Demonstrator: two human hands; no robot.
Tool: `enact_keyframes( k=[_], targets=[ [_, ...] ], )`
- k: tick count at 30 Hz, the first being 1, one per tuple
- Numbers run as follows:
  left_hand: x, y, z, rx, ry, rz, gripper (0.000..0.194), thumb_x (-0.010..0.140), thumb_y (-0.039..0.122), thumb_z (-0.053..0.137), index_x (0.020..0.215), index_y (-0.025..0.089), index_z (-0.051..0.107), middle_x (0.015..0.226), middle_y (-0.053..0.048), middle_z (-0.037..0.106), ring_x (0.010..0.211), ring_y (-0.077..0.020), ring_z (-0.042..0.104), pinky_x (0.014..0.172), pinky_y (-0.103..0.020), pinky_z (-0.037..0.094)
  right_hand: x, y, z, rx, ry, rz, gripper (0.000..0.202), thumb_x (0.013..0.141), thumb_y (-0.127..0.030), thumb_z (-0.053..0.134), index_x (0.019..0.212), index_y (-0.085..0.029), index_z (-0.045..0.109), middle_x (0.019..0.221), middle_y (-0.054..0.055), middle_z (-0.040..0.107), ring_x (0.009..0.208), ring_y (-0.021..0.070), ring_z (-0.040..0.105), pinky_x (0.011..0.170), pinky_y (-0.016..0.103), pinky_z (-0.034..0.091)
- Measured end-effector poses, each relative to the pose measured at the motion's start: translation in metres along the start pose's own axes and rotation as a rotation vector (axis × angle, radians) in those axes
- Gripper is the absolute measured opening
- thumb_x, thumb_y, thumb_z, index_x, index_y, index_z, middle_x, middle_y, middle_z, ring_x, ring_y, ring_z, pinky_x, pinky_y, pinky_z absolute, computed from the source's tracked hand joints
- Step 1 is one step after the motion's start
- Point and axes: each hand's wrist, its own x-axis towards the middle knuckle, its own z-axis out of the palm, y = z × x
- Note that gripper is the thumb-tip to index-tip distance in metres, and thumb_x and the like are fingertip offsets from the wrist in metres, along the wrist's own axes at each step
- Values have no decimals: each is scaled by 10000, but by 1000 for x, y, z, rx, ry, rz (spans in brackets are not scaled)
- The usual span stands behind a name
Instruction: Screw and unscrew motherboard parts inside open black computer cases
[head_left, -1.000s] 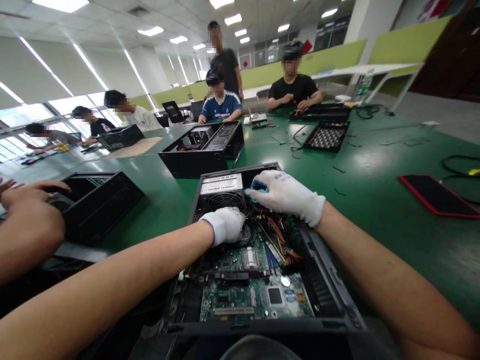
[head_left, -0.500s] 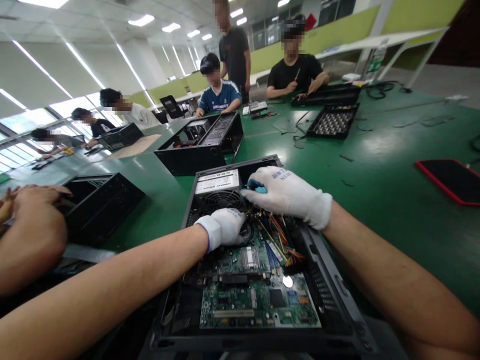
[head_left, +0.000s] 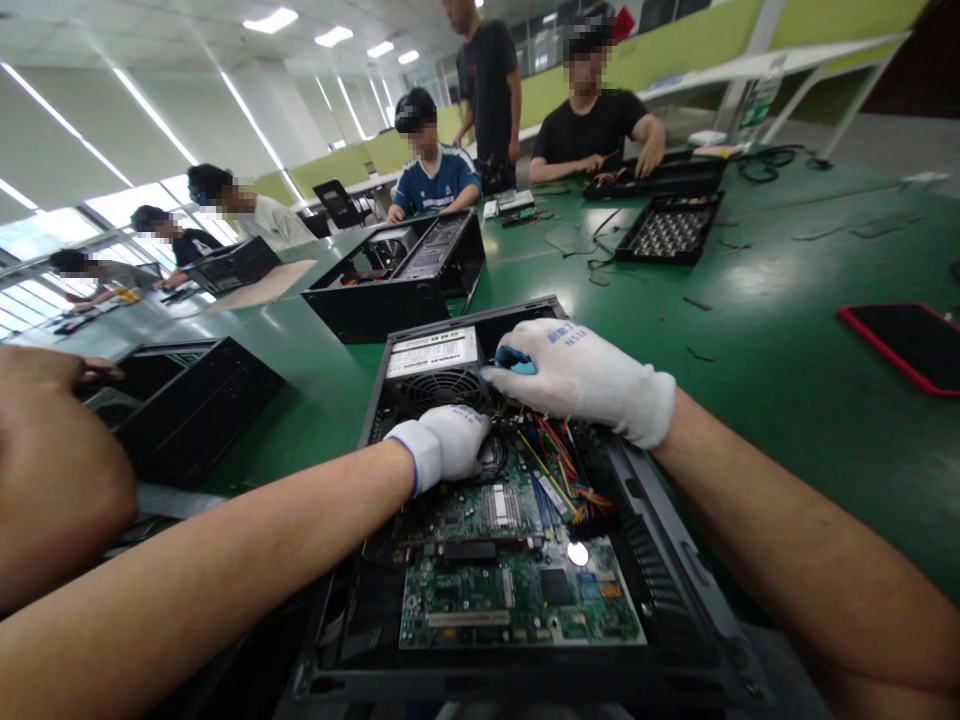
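An open black computer case (head_left: 679, 560) lies in front of me, with a green circuit board (head_left: 480, 600) inside. At its far left corner sits a power supply (head_left: 431, 355) with a white label and a fan. My left hand (head_left: 450, 443), in a white glove, is closed low beside the fan; its fingertips are hidden among cables. My right hand (head_left: 574, 375), also gloved, is curled at the power supply's right side, thumb and fingers close together, with what they grip too small to name. Coloured wires (head_left: 562, 460) run below it.
Another open case (head_left: 375, 315) stands beyond mine on the green table (head_left: 757, 400). To the left, a person's arm (head_left: 60, 480) reaches to a tilted case (head_left: 202, 410). A red-edged black device (head_left: 904, 345) lies right. Several people are around the table.
The view has shifted slightly. My hands stay in nearly the same places at the power supply. The neighbour's arm at the left has moved, and the seated person at the back has lowered a hand.
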Motion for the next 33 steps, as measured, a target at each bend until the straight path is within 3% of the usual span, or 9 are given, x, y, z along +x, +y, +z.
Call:
enact_keyframes(
  k=[18, 23, 33],
  targets=[
    [4, -4, 5, -34, 72, 21, 365, 833, 338, 688, 1151, 162, 720, 1154, -140, 752, 1090, -301, 716, 988, -367, 558, 1, -1, -2, 6, -5, -6, 449, 1005, -543, 485, 1004, -153, 708, 1004, 97, 753, 906, 225, 661, 773, 313, 433],
    [8, -4, 3, -2, 44, 35, 434, 807, 384, 706, 1165, 137, 714, 1164, -163, 746, 1065, -333, 720, 948, -399, 579, 1, -2, -2, 9, 1, -8, 434, 1003, -532, 498, 990, -150, 702, 990, 98, 750, 889, 225, 661, 762, 312, 427],
    [7, -2, 1, 0, 45, 25, 509, 786, 355, 743, 1242, 134, 692, 1215, -168, 732, 1147, -325, 694, 1020, -378, 543, 0, -1, -2, 14, -8, -2, 435, 1002, -526, 502, 1010, -145, 712, 1002, 106, 753, 919, 233, 663, 793, 318, 433]
  ],
)
